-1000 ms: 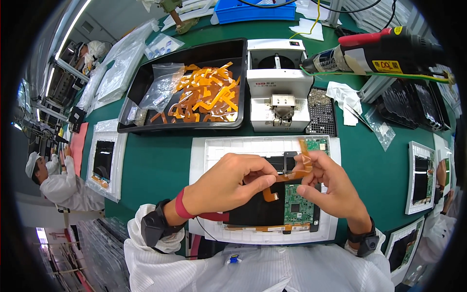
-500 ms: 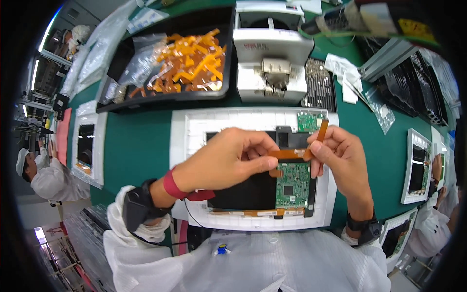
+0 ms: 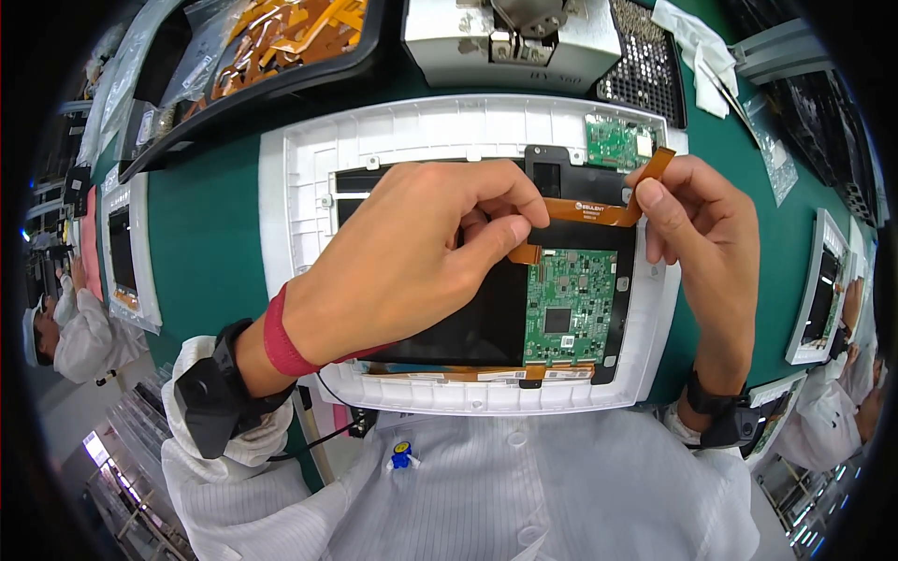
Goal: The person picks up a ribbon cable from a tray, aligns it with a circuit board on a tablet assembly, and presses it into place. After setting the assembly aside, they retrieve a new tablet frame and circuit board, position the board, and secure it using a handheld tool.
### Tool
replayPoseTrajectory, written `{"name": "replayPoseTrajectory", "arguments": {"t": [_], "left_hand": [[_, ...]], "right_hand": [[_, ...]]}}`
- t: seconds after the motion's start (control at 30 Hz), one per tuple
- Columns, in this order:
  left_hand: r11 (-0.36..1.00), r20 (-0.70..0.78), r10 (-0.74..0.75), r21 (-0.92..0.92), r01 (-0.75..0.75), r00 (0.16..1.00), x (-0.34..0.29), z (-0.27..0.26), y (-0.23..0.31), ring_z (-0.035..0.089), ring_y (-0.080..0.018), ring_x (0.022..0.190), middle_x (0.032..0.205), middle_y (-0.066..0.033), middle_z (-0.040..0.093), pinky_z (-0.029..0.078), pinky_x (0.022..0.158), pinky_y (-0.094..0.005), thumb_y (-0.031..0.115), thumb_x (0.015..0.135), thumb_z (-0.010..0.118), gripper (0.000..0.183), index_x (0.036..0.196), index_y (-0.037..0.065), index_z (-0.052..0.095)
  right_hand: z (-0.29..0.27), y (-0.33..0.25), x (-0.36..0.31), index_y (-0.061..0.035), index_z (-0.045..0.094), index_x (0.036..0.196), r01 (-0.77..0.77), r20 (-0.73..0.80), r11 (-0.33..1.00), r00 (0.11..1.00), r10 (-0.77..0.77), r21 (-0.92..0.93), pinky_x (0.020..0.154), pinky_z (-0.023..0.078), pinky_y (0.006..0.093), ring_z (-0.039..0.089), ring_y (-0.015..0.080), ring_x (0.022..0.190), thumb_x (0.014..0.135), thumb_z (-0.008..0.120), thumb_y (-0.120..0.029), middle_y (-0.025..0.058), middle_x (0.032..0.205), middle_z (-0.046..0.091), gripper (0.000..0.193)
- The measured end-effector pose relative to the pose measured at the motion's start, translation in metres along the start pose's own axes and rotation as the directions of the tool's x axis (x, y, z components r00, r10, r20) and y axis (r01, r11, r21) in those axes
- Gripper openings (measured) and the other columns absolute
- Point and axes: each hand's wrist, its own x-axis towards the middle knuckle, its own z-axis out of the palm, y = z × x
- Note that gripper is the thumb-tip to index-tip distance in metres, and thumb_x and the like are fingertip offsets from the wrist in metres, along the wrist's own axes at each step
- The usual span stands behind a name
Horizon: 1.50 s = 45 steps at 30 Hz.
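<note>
Stretched between my two hands is an orange flat flex cable point(image 3: 594, 214). My left hand point(image 3: 412, 252) pinches its left part between thumb and fingertips, and a short connector end hangs below the thumb by the top left corner of a green circuit board point(image 3: 557, 323). My right hand point(image 3: 703, 220) grips the other part, where a bent strip sticks up past the thumb. Underneath lies a white display frame point(image 3: 412, 120) around a black panel point(image 3: 449, 332). A smaller green board point(image 3: 613, 142) sits at its upper right. My left hand hides part of the panel.
At the far left a black tray point(image 3: 369, 58) holds many orange flex cables. A white machine point(image 3: 510, 61) stands behind the frame, beside a perforated black tray point(image 3: 645, 75). Tweezers point(image 3: 725, 89) lie on a white cloth point(image 3: 687, 33). Other frames and people flank the green table point(image 3: 210, 234).
The view has shifted, so frame, tray and machine appear higher and larger. Both hands keep hold of the flex cable; its short connector end still hangs near the circuit board's top left corner.
</note>
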Motion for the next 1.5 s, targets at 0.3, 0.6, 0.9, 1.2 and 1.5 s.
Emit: {"name": "replayPoseTrajectory", "arguments": {"t": [0.3, 0.6, 0.9, 1.2, 1.5], "left_hand": [[0.999, 0.032, -0.026, -0.022, 0.027, 0.999, -0.005, 0.004, 0.001, 0.050, -0.0002, 0.067, 0.083, 0.0025, 0.067, 0.038, 0.058, -0.0162, 0.006, 0.093, 0.069, 0.008, 0.097, 0.002, 0.063], [0.992, 0.047, -0.115, -0.043, 0.117, 0.992, -0.003, 0.011, 0.001, 0.047, 0.0013, 0.057, 0.073, 0.0036, 0.059, 0.034, 0.050, -0.0176, 0.004, 0.088, 0.075, 0.022, 0.088, 0.004, 0.053], [0.983, 0.012, -0.184, 0.022, 0.184, 0.983, 0.000, 0.012, 0.005, 0.044, 0.0029, 0.054, 0.070, 0.0028, 0.057, 0.031, 0.046, -0.0167, 0.006, 0.086, 0.078, 0.030, 0.085, 0.005, 0.049], [0.970, 0.012, -0.243, -0.016, 0.243, 0.970, -0.001, 0.015, 0.003, 0.044, 0.0050, 0.056, 0.071, 0.0035, 0.058, 0.030, 0.047, -0.0146, 0.006, 0.088, 0.076, 0.030, 0.084, 0.006, 0.047], [0.971, 0.001, -0.240, -0.017, 0.240, 0.971, -0.001, 0.019, -0.002, 0.049, 0.0041, 0.059, 0.071, 0.0025, 0.058, 0.032, 0.048, -0.0146, 0.004, 0.089, 0.075, 0.029, 0.084, 0.006, 0.046]], "right_hand": [[-0.001, 0.000, -0.006, 0.0019, 0.067, 0.101, -0.054, -0.060, 0.998, 0.997, 0.052, -0.037, 0.047, 0.036, 0.0150, 0.050, -0.0007, 0.057, 0.094, 0.072, -0.014, -0.0003, 0.077, 0.067, 0.018], [0.001, 0.007, -0.006, 0.0028, 0.068, 0.098, 0.005, -0.065, 0.995, 0.998, -0.011, -0.095, 0.050, 0.033, 0.0148, 0.047, -0.0022, 0.060, 0.094, 0.072, -0.012, -0.0024, 0.075, 0.064, 0.016], [-0.001, 0.013, -0.005, 0.0016, 0.067, 0.100, 0.038, -0.029, 0.983, 0.999, -0.044, -0.179, 0.045, 0.028, 0.0154, 0.046, -0.0032, 0.057, 0.094, 0.071, -0.010, -0.0023, 0.079, 0.066, 0.013], [-0.003, 0.012, -0.005, 0.0027, 0.066, 0.101, 0.012, -0.008, 0.978, 1.000, -0.014, -0.208, 0.060, 0.037, 0.0136, 0.055, -0.0007, 0.072, 0.095, 0.070, -0.008, -0.0010, 0.084, 0.067, 0.013], [-0.003, 0.014, -0.005, 0.0025, 0.066, 0.101, 0.027, -0.008, 0.970, 1.000, -0.030, -0.240, 0.060, 0.038, 0.0140, 0.055, -0.0007, 0.071, 0.095, 0.071, -0.009, -0.0016, 0.083, 0.067, 0.014]]}}
